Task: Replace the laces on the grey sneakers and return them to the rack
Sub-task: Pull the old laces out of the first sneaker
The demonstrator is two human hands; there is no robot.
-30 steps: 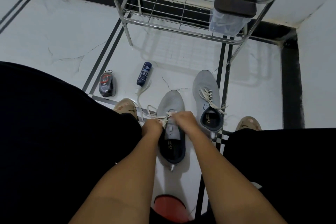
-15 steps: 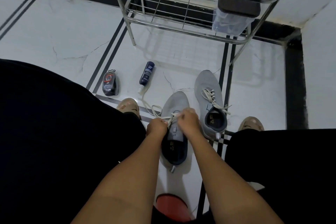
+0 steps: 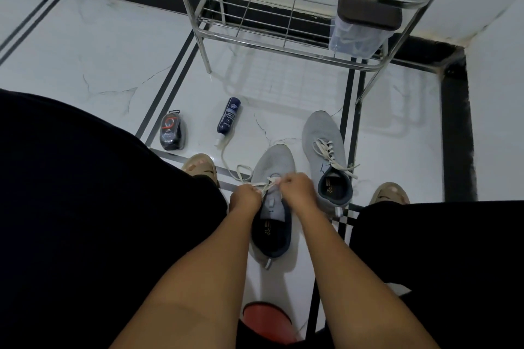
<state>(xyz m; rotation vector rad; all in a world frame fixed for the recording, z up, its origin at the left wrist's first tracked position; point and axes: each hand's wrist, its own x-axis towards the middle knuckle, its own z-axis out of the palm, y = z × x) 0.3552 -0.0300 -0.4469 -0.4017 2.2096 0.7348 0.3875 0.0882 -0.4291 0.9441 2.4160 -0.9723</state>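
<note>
Two grey sneakers stand on the white tiled floor between my knees. The left sneaker (image 3: 273, 161) lies under my hands, toe pointing away. My left hand (image 3: 244, 198) and my right hand (image 3: 296, 188) each pinch a stretch of the cream lace (image 3: 242, 171) over its eyelets. The lace's loose end trails left across the floor toward a blue bottle. The right sneaker (image 3: 323, 136) stands just to the right, its cream lace threaded and its ends hanging loose.
A chrome wire shoe rack (image 3: 283, 8) stands ahead, with a clear box with a dark lid (image 3: 365, 20) on its lower shelf. A blue spray bottle (image 3: 228, 119) and a shoe-polish sponge (image 3: 171, 132) lie on the floor at left. My sandalled feet (image 3: 200, 166) flank the shoes.
My hands have shifted a little toward the toe of the left sneaker, still working the lace. The view has tilted slightly; the shoes and bottles have stayed put.
</note>
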